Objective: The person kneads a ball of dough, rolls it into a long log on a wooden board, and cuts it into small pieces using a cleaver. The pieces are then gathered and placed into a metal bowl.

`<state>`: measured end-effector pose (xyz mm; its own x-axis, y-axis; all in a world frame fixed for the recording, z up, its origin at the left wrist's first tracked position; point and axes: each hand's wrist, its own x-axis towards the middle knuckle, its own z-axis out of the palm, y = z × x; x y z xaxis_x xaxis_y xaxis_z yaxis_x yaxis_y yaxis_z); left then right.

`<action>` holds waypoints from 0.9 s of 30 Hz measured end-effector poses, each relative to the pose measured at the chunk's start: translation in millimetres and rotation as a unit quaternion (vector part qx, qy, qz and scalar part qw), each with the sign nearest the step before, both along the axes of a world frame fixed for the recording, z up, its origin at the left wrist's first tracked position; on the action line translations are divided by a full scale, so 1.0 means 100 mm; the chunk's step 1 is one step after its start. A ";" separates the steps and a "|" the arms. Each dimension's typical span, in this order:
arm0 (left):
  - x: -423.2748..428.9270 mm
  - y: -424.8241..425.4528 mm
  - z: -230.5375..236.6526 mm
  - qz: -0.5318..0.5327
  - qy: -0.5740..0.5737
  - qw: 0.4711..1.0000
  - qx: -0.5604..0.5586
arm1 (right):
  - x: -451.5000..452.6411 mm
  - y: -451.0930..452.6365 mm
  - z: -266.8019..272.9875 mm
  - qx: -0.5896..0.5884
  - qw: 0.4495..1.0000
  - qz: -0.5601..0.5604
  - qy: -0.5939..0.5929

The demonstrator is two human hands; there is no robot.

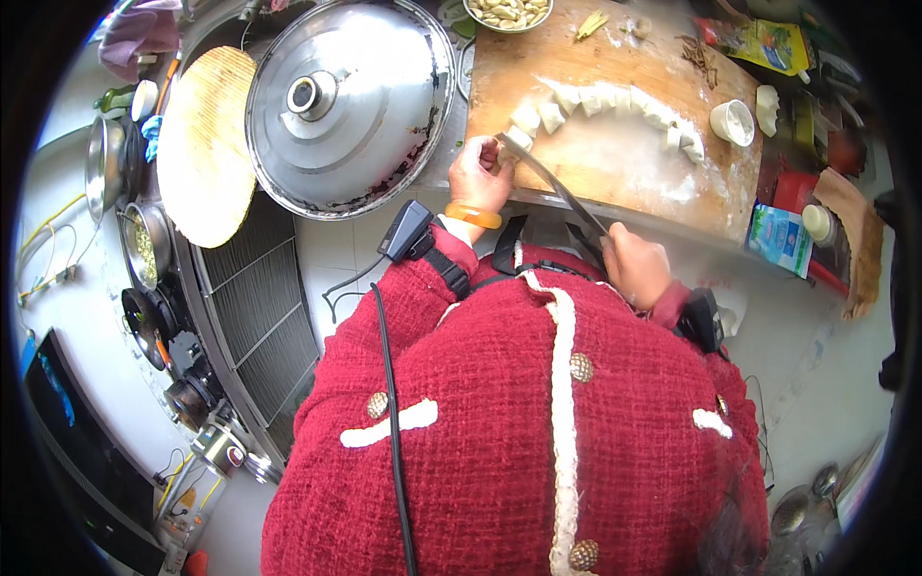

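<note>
On the floured wooden board (619, 54), cut pieces of white dough (612, 97) lie in a curved row. My left hand (481, 176), wearing an amber-coloured bangle (472, 215), has its fingers curled around the near left end of the dough (513, 144). My right hand (637, 265) grips a knife (555, 184) by its handle, which the fingers mostly hide. The blade slants up to the left, and its tip lies against the dough beside my left fingers.
A large metal lid (353, 108) stands left of the board, with a round wooden board (207, 147) beyond it. At the back is a bowl of pale pieces (508, 13). A small white cup (732, 122) sits on the board's right; packets (779, 239) lie past its edge.
</note>
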<state>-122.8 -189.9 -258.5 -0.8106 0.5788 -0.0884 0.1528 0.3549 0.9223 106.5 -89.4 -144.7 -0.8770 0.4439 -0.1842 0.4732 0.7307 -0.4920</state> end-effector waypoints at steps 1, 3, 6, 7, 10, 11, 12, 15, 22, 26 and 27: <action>0.00 0.00 0.00 0.001 -0.008 1.000 0.007 | 0.00 0.00 0.00 0.003 1.000 0.002 -0.001; 0.00 0.01 0.00 -0.004 0.015 1.000 -0.008 | 0.00 0.01 0.00 0.002 1.000 0.001 -0.005; 0.01 0.01 0.01 -0.004 0.031 0.999 -0.013 | 0.01 0.02 0.02 0.000 1.000 0.002 -0.019; 0.01 0.01 0.02 -0.003 0.035 0.999 -0.008 | 0.01 0.02 0.02 0.000 1.000 0.002 -0.026; 0.03 0.01 0.04 -0.005 0.055 0.998 -0.013 | -0.01 0.02 0.05 -0.002 0.999 0.003 -0.042; 0.03 0.02 0.04 -0.009 0.054 0.998 -0.021 | -0.02 0.02 0.06 -0.005 0.999 0.002 -0.040; 0.03 0.02 0.04 -0.012 0.062 0.998 -0.023 | -0.03 0.02 0.07 -0.005 0.999 0.002 -0.038; 0.02 0.02 0.03 -0.016 0.061 0.998 -0.024 | -0.07 0.01 0.10 -0.009 0.999 0.001 -0.050; 0.01 0.00 0.00 -0.011 0.083 0.996 -0.028 | -0.27 0.03 0.01 -0.018 0.996 0.011 -0.091; 0.01 -0.03 0.00 -0.025 0.122 0.991 -0.045 | -0.31 0.05 -0.08 -0.018 0.998 0.008 -0.065; 0.00 -0.04 0.00 -0.030 0.153 0.987 -0.043 | -0.29 0.05 -0.09 -0.022 0.999 0.001 -0.043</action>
